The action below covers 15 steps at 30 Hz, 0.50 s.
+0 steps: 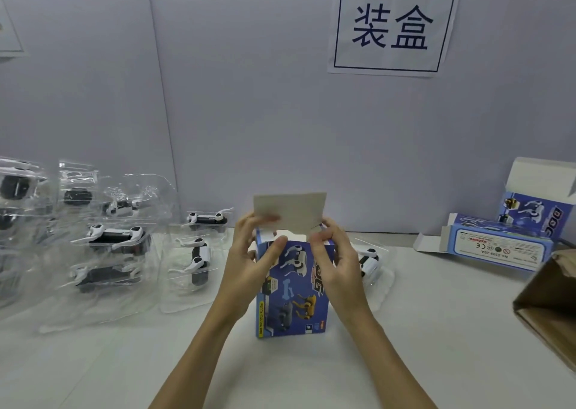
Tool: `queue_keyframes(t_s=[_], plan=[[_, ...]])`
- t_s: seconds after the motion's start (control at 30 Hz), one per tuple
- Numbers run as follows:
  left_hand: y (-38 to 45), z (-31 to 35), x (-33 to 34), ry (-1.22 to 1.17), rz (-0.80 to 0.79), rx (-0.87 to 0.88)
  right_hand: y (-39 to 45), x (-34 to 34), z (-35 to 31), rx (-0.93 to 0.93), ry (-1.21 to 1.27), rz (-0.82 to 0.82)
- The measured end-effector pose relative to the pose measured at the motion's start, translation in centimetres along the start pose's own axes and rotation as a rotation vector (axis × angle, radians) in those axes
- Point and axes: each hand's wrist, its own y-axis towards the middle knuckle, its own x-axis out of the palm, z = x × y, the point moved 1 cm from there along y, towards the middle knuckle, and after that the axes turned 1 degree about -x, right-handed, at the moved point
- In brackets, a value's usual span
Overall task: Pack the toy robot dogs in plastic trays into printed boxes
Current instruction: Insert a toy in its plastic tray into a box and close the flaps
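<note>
Box (291,287) stands upright; left hand (249,253) and right hand (335,253) pinch its top corners, flap (290,209) raised behind.

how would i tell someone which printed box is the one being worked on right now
Start from the paper sign on the wall and drop straight down to the white table. The blue box stands upright there between both hands, its top flap raised. The other blue boxes lie far right, untouched.
</note>
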Motion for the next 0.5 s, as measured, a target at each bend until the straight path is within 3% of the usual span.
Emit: queue_keyframes(t_s=[0.1,0.3,0.5], plan=[[0.1,0.3,0.0,-0.135,0.014,0.008,0.1,0.1,-0.5,-0.037,0.101,0.023],[0.0,-0.4,-0.8,-0.011,-0.078,-0.006,-0.1,-0.7,-0.6,0.061,0.157,-0.105],[-0.2,-1.2,-0.5,0.039,-0.067,0.04,-0.3,0.2,-0.2,0.01,0.144,-0.077]])
